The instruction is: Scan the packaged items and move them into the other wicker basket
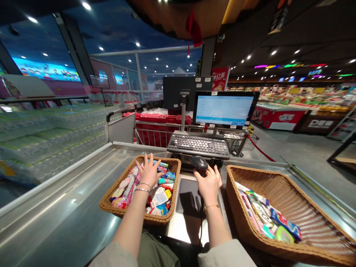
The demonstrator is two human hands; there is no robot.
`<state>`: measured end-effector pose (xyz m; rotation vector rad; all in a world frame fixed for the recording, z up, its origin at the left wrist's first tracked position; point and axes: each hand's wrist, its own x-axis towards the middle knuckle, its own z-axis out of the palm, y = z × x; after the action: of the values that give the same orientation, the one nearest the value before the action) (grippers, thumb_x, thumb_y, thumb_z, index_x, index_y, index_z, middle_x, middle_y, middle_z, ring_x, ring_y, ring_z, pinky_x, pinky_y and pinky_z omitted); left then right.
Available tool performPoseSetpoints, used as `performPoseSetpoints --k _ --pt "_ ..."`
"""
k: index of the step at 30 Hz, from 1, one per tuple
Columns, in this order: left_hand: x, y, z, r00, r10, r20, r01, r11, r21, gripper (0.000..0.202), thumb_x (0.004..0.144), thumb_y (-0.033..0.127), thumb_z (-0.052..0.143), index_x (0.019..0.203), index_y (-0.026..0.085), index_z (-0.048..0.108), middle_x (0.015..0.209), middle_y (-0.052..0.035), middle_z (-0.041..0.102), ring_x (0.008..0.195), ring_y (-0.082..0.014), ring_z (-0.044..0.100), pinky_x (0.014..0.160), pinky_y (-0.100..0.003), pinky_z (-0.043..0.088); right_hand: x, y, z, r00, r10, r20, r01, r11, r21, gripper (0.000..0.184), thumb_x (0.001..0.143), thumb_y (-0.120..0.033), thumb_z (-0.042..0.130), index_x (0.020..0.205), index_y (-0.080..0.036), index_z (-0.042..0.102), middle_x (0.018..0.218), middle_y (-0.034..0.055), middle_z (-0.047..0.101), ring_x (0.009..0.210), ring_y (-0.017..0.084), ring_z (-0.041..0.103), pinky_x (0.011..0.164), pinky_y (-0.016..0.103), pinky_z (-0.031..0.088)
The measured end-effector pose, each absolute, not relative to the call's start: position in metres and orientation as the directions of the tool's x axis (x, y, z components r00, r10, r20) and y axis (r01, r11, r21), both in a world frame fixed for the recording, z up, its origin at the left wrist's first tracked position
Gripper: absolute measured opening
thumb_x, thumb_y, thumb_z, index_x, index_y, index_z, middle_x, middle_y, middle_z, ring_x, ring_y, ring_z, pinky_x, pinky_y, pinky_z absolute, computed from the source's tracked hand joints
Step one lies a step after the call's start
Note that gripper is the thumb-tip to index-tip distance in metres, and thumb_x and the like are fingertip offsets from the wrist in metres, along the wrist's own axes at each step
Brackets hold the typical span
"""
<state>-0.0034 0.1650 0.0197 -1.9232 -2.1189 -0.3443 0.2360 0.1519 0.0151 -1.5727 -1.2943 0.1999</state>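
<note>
My left hand (150,173), fingers spread, is over the packed items in the left wicker basket (107,198); whether the fingertips touch them I cannot tell. Around it lie small colourful packages, among them a white pack (160,197) with a yellow part. My right hand (209,183) is closed around a black barcode scanner (198,162), its head pointing forward and left, and a cable hangs below the wrist. The grip itself is mostly hidden by the palm. Beneath the scanner a dark flat panel (185,196) is set in the counter.
To the right a larger wicker basket (319,207) holds several packages, including a blue box (286,223). Ahead stand a keyboard (198,144) and a lit monitor (225,108). The metal counter (69,207) extends left, with a raised rim. Behind are a cart and stacked bottles (50,129).
</note>
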Motion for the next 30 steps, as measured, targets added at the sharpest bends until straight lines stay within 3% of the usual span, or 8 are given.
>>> performPoseSetpoints --k 7,14,20,30 --pt "-0.032 0.18 0.007 0.01 0.95 0.312 0.994 0.026 -0.109 0.052 0.078 0.039 0.07 0.128 0.028 0.06 0.158 -0.0146 0.028 0.147 -0.0407 0.011 0.107 -0.076 0.0 0.217 0.164 0.012 0.378 0.814 0.441 0.617 0.133 -0.775 0.025 0.073 -0.041 0.062 0.08 -0.02 0.073 0.125 0.009 0.065 0.135 0.033 0.034 0.108 0.054 0.019" --pt "-0.044 0.198 -0.005 0.185 0.92 0.346 0.971 -0.116 -0.21 0.033 0.077 0.026 0.069 0.11 0.027 0.069 0.154 -0.0134 0.036 0.146 -0.0379 0.02 0.108 -0.075 -0.005 0.208 0.171 0.009 0.351 0.832 0.429 0.61 0.144 -0.779 0.024 0.071 -0.04 0.063 0.082 -0.021 0.074 0.126 0.0073 0.065 0.136 0.033 0.034 0.109 0.054 0.018" --pt "-0.047 0.214 -0.018 0.293 0.886 0.359 0.944 -0.208 -0.257 0.018 0.078 0.017 0.063 0.092 0.024 0.071 0.153 -0.0086 0.039 0.147 -0.0322 0.019 0.113 -0.068 -0.009 0.208 0.171 0.004 0.34 0.836 0.43 0.623 0.143 -0.769 0.023 0.073 -0.04 0.062 0.079 -0.02 0.073 0.126 0.0093 0.065 0.136 0.034 0.034 0.108 0.055 0.019" --pt "-0.037 0.224 -0.028 0.334 0.851 0.406 0.934 -0.24 -0.266 0.026 0.088 0.01 0.046 0.082 0.019 0.069 0.142 -0.0099 0.054 0.143 -0.0338 0.03 0.107 -0.077 -0.011 0.21 0.17 0.003 0.317 0.84 0.441 0.654 0.143 -0.743 0.025 0.073 -0.039 0.062 0.083 -0.019 0.074 0.126 0.0098 0.064 0.136 0.034 0.035 0.108 0.055 0.022"
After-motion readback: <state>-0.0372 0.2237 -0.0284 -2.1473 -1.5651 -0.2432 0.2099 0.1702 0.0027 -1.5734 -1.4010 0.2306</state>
